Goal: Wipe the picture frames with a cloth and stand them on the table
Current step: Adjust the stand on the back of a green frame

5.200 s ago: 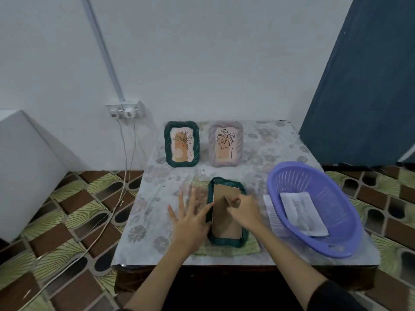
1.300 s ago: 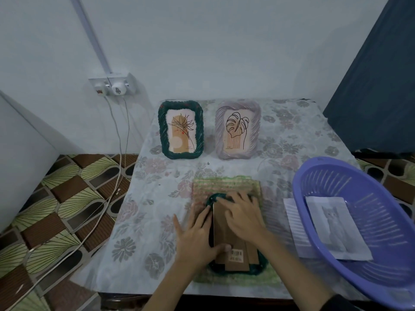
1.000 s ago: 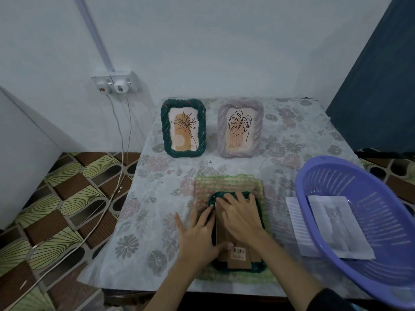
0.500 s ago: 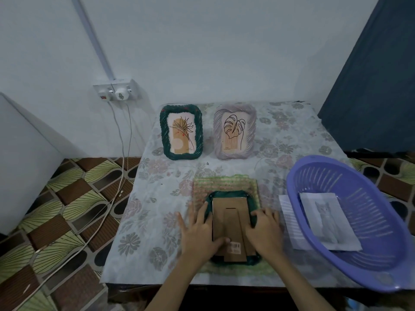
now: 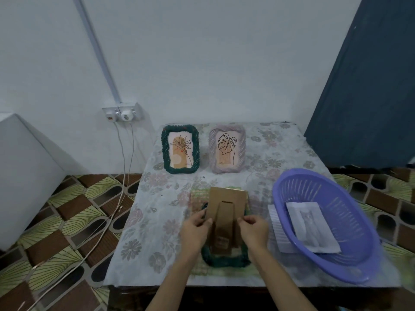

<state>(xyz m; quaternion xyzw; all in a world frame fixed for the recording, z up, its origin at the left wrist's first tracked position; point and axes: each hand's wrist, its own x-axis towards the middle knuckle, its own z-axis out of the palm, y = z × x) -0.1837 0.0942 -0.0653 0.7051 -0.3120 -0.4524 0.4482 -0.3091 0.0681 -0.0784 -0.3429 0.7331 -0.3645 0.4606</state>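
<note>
A dark green rope-edged frame (image 5: 224,261) lies face down on a green cloth (image 5: 197,195) near the table's front edge. Its brown cardboard backing (image 5: 226,198) with a stand flap is raised, tilted up out of the frame. My left hand (image 5: 194,232) pinches the backing's left edge and my right hand (image 5: 253,230) pinches its right edge. Two frames stand upright at the back of the table: a green one (image 5: 180,149) with a plant drawing and a lilac one (image 5: 226,150) with a leaf drawing.
A purple plastic basket (image 5: 350,265) sits at the right front with a cat picture (image 5: 311,225) inside and a white paper (image 5: 275,223) under its rim. The flowered tablecloth (image 5: 143,221) covers the table. Cables hang from a wall socket (image 5: 122,112) at the left.
Both hands moved from lying flat on the frame's back to pinching the cardboard backing's sides, and the backing has lifted up out of the frame.
</note>
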